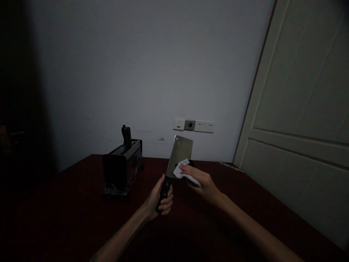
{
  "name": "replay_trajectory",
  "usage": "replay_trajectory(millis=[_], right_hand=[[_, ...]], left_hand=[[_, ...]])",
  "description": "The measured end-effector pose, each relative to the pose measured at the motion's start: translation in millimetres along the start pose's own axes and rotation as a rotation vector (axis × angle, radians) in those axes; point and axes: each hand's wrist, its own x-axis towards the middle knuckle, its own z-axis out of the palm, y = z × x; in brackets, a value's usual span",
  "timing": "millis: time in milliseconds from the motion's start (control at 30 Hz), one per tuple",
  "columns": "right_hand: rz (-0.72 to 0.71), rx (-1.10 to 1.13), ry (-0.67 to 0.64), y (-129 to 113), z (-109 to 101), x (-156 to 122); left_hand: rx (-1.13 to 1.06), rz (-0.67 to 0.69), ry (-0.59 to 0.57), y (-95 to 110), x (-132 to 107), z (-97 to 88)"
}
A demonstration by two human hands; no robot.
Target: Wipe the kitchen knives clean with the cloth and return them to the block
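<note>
My left hand is closed round the black handle of a cleaver, holding it upright with the broad steel blade pointing up. My right hand pinches a small white cloth or tissue and presses it against the lower part of the blade. Both hands are above a dark red table.
A black knife block with a dark handle sticking out of its top stands on the table to the left. A strip of wall sockets is on the white wall behind. A pale door fills the right side. The left edge of the view is dark.
</note>
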Motion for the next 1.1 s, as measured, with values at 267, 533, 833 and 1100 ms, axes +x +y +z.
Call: replay_trajectory(millis=[267,533,833,1100], right_hand=[[0.479,0.173,0.442,-11,7,11],[0.608,0.262,0.521,-13,7,9],[0.747,0.269,0.649,-10,0,10],[0.682,0.188,0.629,-13,-1,10]], left_hand=[[0.090,0.125,0.052,3,-1,-2.1],[0.219,0.247,0.207,6,-2,0.1],[0.422,0.279,0.211,-1,1,0.1],[0.515,0.337,0.328,-9,5,4.1]])
